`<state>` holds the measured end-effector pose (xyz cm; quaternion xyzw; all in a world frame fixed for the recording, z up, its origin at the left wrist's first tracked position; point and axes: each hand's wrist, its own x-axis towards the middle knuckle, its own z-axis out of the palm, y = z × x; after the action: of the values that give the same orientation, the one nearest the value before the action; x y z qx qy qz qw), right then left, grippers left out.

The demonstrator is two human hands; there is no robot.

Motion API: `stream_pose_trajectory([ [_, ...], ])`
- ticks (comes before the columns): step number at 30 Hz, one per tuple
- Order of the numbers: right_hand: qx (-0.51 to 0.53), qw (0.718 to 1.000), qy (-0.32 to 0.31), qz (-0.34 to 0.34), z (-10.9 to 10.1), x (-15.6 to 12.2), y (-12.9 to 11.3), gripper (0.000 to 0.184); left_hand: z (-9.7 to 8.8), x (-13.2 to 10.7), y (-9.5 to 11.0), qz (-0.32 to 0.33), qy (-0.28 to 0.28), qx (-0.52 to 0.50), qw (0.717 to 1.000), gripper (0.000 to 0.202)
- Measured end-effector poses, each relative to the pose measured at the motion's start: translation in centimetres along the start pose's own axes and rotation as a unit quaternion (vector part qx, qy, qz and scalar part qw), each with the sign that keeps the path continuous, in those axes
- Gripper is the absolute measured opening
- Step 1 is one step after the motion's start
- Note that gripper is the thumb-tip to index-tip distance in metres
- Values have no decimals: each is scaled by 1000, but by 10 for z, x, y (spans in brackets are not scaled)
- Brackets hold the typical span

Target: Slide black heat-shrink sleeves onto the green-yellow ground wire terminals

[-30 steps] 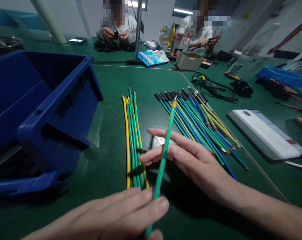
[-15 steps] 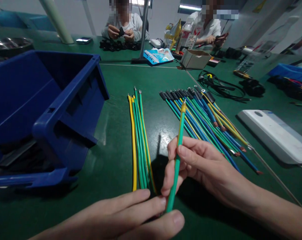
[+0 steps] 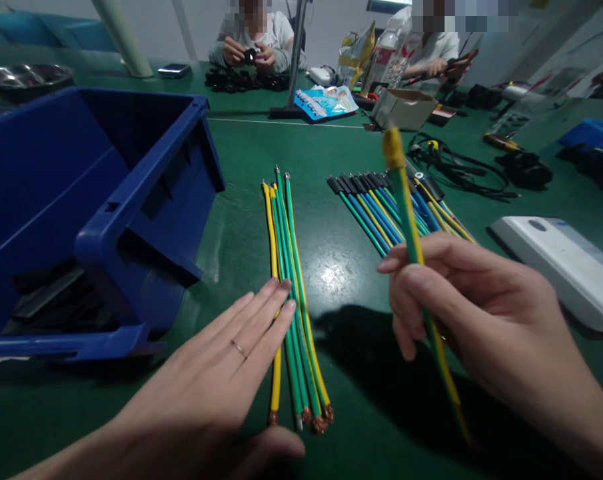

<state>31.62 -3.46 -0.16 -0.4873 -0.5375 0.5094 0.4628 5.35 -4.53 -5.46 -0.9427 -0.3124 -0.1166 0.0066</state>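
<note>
My right hand [image 3: 461, 300] pinches a green-and-yellow wire [image 3: 406, 207] between thumb and fingers, holding it raised and tilted, its yellow-sleeved end up. My left hand [image 3: 231, 353] lies flat, fingers stretched out, with its fingertips on a small row of green and yellow wires [image 3: 298, 320] on the table. Bare copper strands show at the near ends of several of these. Behind my right hand lies a bundle of blue, green and yellow wires [image 3: 376, 213] with black sleeves at their far ends; the hand hides their near part.
A blue bin [image 3: 146, 233] with black pieces inside stands at left. On the right are a white device [image 3: 556, 267] and black cables [image 3: 461, 173]. A small cardboard box [image 3: 404, 110], a blue packet [image 3: 326, 103] and bottles [image 3: 386, 53] stand farther back, where two people work.
My right hand has lifted the wire up and to the right, turning it. The left hand has left that wire's lower end and moved forward onto the row of wires.
</note>
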Motion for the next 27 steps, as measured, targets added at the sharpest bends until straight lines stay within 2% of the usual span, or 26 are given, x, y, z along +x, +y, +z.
stream_pose_trajectory([
  [4,17,982,-132,131,2,3,0,32,2,-1,-4,21,-10,58,998,106],
  [7,39,961,-188,200,3,4,7,35,2,0,-7,46,-2,66,997,111],
  [11,66,953,-195,224,5,3,14,33,2,1,-4,32,14,49,998,105],
  [15,83,947,-204,235,6,3,14,34,5,0,-1,11,4,19,1000,100],
  [27,100,945,-206,235,6,4,16,33,15,-2,-5,17,29,33,999,110],
])
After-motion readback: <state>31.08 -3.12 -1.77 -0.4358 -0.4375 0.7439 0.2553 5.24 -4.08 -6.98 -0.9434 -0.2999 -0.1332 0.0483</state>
